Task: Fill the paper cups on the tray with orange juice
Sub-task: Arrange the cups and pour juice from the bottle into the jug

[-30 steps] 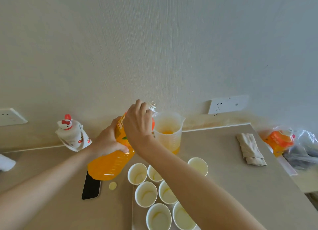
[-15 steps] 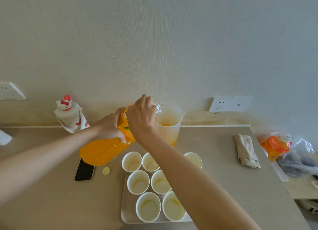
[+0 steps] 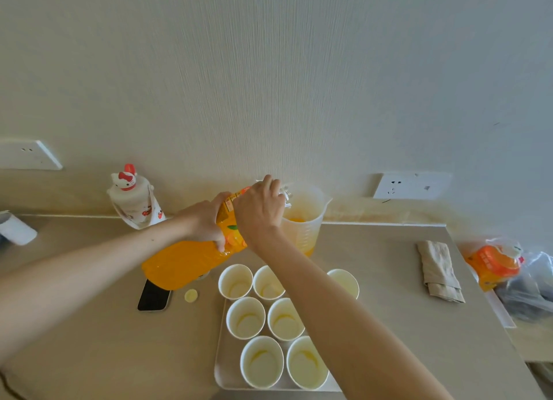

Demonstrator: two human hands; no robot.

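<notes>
**Juice bottle tipped into the jug, both grips on it**

The left grip point(image 3: 206, 220) was curled round the middle of the orange juice bottle point(image 3: 185, 262), over its label, with the thumb underneath. The right grip point(image 3: 260, 211) was wrapped over the bottle's shoulder and neck, knuckles up, just ahead of the left one. Between them they held the bottle tilted: its full base hung low, back and to the left of the left grip, and its mouth pointed up past the right grip's fingertips.

Just beyond the right grip stood a clear measuring jug point(image 3: 305, 220), and the bottle's mouth sat at its rim. A patch of orange showed inside the jug, with a shallow layer of juice at its bottom.

The paper cups point(image 3: 246, 317) stood below the right forearm, nearer the person than both grips, in three pairs running toward the body. The white tray point(image 3: 220, 366) carried the nearer pairs; whether the farthest pair stood on it could not be told. One more cup point(image 3: 344, 283) stood to the right of the forearm, apart from the others. Their insides looked pale.

Under the bottle's base, on the table point(image 3: 374, 280), lay a dark phone point(image 3: 154, 295) with a small yellow cap point(image 3: 191, 295) beside it. A folded cloth point(image 3: 440, 271) lay well to the right of the right grip.
</notes>
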